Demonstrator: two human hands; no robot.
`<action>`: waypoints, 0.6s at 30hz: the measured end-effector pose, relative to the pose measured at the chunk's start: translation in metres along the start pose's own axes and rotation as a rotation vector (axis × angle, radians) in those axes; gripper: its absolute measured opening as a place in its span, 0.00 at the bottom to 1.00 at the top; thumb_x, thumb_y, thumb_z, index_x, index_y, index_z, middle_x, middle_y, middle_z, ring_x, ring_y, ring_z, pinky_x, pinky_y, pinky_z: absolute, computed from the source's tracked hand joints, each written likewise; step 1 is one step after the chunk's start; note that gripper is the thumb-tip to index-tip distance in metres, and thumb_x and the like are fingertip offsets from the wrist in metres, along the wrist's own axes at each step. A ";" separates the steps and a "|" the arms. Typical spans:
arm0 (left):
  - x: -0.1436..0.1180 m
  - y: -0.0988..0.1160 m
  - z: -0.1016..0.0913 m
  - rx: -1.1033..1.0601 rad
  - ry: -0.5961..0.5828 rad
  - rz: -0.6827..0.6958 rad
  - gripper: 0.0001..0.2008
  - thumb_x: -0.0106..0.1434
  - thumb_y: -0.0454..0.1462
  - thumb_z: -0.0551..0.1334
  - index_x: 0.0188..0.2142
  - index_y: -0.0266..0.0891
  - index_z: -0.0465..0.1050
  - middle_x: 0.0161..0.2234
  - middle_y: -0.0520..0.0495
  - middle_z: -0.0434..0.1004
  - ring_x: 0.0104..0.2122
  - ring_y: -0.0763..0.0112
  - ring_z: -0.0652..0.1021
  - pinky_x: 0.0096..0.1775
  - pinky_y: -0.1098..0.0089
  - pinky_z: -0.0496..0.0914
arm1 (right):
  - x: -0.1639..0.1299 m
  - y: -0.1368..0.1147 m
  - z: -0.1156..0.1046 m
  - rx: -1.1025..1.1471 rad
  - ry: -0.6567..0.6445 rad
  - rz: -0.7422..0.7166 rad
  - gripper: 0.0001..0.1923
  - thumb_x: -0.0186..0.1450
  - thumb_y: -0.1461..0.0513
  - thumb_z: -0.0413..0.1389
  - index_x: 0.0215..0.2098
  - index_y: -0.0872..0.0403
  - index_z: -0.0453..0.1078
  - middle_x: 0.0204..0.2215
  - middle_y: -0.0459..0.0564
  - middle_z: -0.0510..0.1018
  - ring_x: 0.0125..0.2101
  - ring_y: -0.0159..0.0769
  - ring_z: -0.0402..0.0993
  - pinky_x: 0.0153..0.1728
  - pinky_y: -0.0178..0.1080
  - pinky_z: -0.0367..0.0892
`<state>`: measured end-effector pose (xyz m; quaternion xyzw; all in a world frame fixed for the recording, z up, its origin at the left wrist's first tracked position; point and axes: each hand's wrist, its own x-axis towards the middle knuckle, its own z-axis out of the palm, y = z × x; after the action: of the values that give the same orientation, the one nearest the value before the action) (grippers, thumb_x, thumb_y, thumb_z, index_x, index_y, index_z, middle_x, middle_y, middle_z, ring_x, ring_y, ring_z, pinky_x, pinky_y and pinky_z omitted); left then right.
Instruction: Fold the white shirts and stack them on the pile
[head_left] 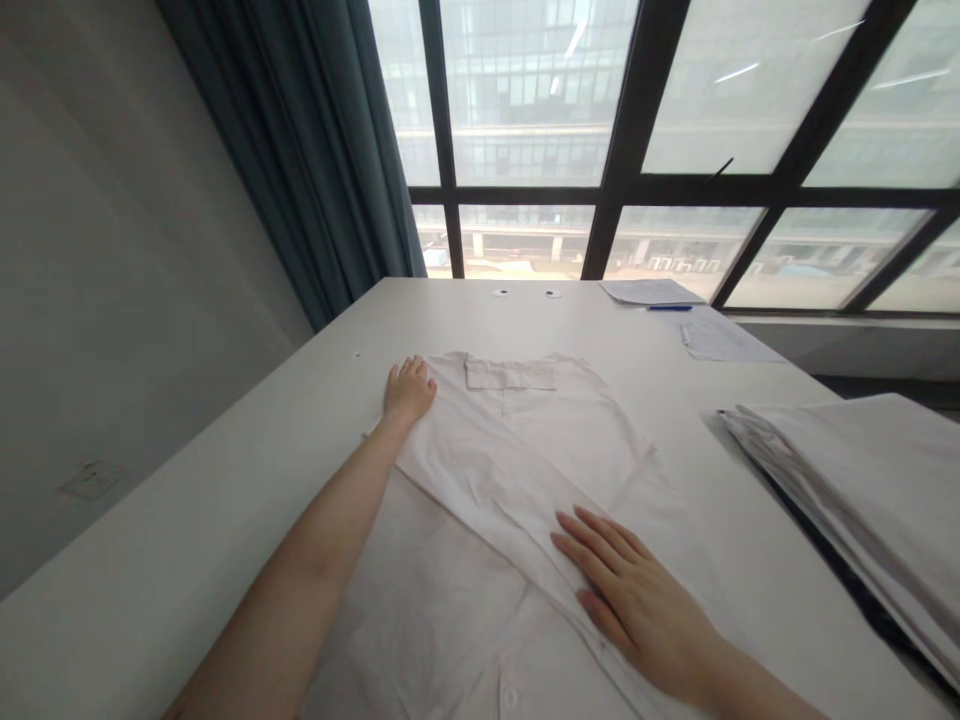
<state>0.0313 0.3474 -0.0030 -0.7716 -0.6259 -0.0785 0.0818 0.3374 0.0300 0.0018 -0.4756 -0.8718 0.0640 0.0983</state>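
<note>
A white shirt (450, 560) lies spread on the white table, its collar (510, 375) at the far end. One sleeve (487, 485) runs diagonally across the body from the far left shoulder toward the near right. On that left shoulder rests my left hand (410, 387), fingers slightly apart and pressing on the cloth. My right hand (630, 590) lies flat over the lower part of the sleeve, fingers stretched out. A button (510, 697) shows near the bottom edge of the view. The shirt's near end is out of view.
A stack of folded white cloth (877, 470) with a dark layer beneath sits at the table's right side. Sheets of paper (652, 291) and a blue pen (670, 308) lie at the far right. Beyond the table (450, 310) are a teal curtain (315, 150) and windows.
</note>
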 end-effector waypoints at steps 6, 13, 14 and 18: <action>-0.050 0.030 -0.003 -0.031 -0.027 0.244 0.25 0.69 0.39 0.48 0.64 0.35 0.59 0.66 0.42 0.56 0.65 0.66 0.59 0.62 0.64 0.55 | 0.000 0.000 0.000 -0.007 0.010 -0.004 0.26 0.72 0.57 0.44 0.68 0.47 0.52 0.67 0.46 0.53 0.67 0.39 0.46 0.64 0.49 0.52; -0.093 -0.013 -0.006 -0.030 -0.109 0.243 0.31 0.70 0.49 0.44 0.66 0.34 0.52 0.68 0.36 0.48 0.67 0.56 0.54 0.62 0.54 0.53 | -0.001 0.002 0.001 0.013 0.006 0.004 0.26 0.73 0.56 0.44 0.68 0.47 0.52 0.68 0.46 0.53 0.67 0.39 0.46 0.64 0.49 0.51; -0.095 -0.021 -0.007 -0.027 -0.105 0.235 0.32 0.70 0.49 0.44 0.66 0.32 0.52 0.68 0.34 0.48 0.67 0.56 0.53 0.62 0.55 0.53 | -0.001 0.003 0.001 0.021 0.006 0.003 0.26 0.73 0.56 0.44 0.68 0.46 0.52 0.68 0.46 0.53 0.67 0.39 0.46 0.65 0.49 0.50; -0.096 -0.035 -0.007 -0.007 -0.102 0.210 0.33 0.70 0.49 0.44 0.66 0.29 0.51 0.68 0.34 0.47 0.67 0.58 0.51 0.63 0.60 0.51 | -0.002 0.003 0.000 0.047 0.001 0.009 0.26 0.73 0.56 0.44 0.68 0.45 0.51 0.68 0.46 0.54 0.67 0.39 0.46 0.65 0.49 0.50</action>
<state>-0.0224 0.2612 -0.0168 -0.8364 -0.5445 -0.0324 0.0551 0.3408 0.0294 0.0011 -0.4770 -0.8679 0.0844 0.1098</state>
